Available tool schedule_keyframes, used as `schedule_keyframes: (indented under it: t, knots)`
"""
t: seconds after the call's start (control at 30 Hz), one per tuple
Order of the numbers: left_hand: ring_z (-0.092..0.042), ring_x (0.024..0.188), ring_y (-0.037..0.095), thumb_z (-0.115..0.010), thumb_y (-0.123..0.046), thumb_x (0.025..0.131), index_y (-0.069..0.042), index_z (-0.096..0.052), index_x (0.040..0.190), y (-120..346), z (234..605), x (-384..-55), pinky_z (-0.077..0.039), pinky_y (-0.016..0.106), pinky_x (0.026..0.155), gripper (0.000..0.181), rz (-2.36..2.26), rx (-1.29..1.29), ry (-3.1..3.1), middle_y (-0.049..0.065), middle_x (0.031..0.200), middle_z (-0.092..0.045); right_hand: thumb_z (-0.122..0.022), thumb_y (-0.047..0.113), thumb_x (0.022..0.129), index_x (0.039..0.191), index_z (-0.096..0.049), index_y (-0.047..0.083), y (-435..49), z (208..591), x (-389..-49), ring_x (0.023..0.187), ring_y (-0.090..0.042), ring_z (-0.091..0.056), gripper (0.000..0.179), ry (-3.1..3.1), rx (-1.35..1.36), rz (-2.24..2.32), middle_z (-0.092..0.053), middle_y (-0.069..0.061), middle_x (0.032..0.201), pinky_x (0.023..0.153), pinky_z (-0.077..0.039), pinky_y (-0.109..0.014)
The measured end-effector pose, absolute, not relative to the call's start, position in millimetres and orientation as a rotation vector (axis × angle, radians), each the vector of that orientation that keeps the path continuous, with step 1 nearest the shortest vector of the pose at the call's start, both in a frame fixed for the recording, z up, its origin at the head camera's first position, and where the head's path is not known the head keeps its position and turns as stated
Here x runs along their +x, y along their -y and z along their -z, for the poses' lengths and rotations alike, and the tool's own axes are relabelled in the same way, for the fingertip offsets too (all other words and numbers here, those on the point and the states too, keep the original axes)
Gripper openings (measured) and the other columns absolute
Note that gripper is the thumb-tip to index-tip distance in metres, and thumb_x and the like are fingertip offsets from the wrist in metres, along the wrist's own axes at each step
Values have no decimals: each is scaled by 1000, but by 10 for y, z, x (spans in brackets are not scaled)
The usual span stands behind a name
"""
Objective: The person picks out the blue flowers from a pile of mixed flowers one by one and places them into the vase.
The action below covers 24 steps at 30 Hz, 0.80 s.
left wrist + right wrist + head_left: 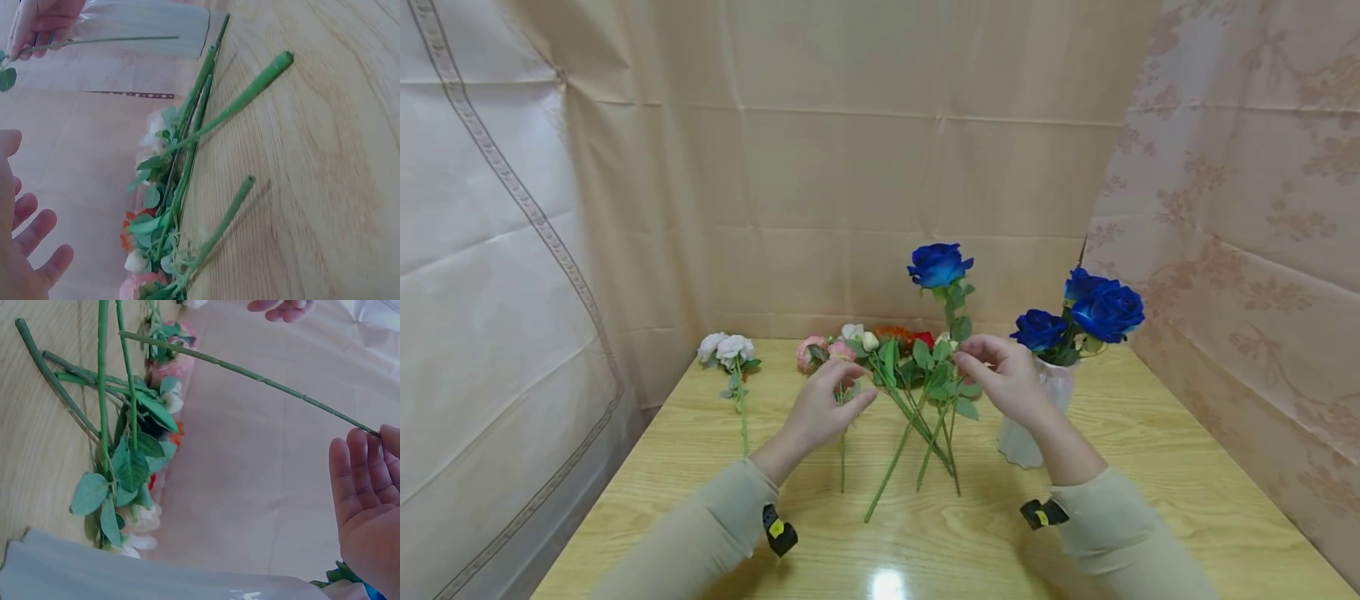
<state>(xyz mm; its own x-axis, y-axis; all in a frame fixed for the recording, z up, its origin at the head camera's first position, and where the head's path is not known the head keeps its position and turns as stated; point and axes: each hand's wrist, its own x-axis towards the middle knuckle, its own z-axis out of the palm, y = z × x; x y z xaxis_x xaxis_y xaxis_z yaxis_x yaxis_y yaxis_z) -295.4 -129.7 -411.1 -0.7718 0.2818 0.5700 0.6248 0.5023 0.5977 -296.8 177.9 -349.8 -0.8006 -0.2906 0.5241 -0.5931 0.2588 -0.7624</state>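
My right hand pinches the stem of a blue rose between thumb and fingertips. The bloom stands upright above the hand, and the stem's cut end hangs free over the table in the right wrist view. Left of it, my left hand hovers above the table with fingers spread and nothing in them, as the left wrist view also shows. Just beyond the right hand stands a white vase holding blue roses. Flowers with crossed green stems lie between the hands.
Pink flowers, an orange flower and a red one lie near the table's back edge. White flowers on a stem lie at the left. A beige curtain hangs behind the wooden table.
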Motion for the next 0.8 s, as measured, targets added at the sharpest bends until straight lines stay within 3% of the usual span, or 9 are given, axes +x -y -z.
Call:
schedule_keyframes:
  t: [0.13, 0.37, 0.5, 0.6, 0.8]
  knots:
    - [-58, 104, 17, -76, -33, 94, -12, -62, 125, 1322, 4117, -2982, -52, 42, 86, 40, 1133, -740, 2319, 1, 118, -60, -66, 10, 101, 105, -69, -5, -1819, 3436, -2941, 73, -21, -71, 15, 2249, 816, -1508, -73, -12, 93, 65, -61, -33]
    - [-55, 121, 24, -75, -42, 94, -15, -54, 139, 1330, 4114, -2997, -49, 52, 96, 57, 1131, -698, 2355, 2, 135, -55, -66, 9, 101, 104, -69, 0, -1904, 3322, -2875, 71, -16, -70, 11, 2222, 805, -1415, -71, -9, 90, 62, -61, -37]
    - [-39, 143, 32, -73, -51, 92, -12, -49, 147, 1307, 4118, -3003, -38, 60, 108, 71, 1173, -669, 2391, 8, 153, -44, -66, 10, 101, 103, -69, 1, -1968, 3266, -2860, 70, -16, -69, 9, 2233, 790, -1353, -71, -9, 88, 61, -60, -33]
    - [-26, 150, 32, -72, -57, 91, -15, -46, 150, 1272, 4127, -3012, -33, 63, 111, 77, 1206, -638, 2421, 9, 161, -34, -66, 10, 101, 103, -69, 1, -2017, 3225, -2852, 71, -14, -69, 10, 2239, 773, -1308, -72, -11, 90, 60, -60, -31]
    - [-43, 139, 30, -74, -56, 89, -25, -44, 153, 1167, 4144, -3057, -44, 61, 102, 77, 1271, -623, 2432, 3, 156, -40, -65, 8, 101, 104, -69, -2, -2093, 3150, -2820, 72, -14, -69, 11, 2226, 751, -1218, -73, -12, 92, 58, -59, -32]
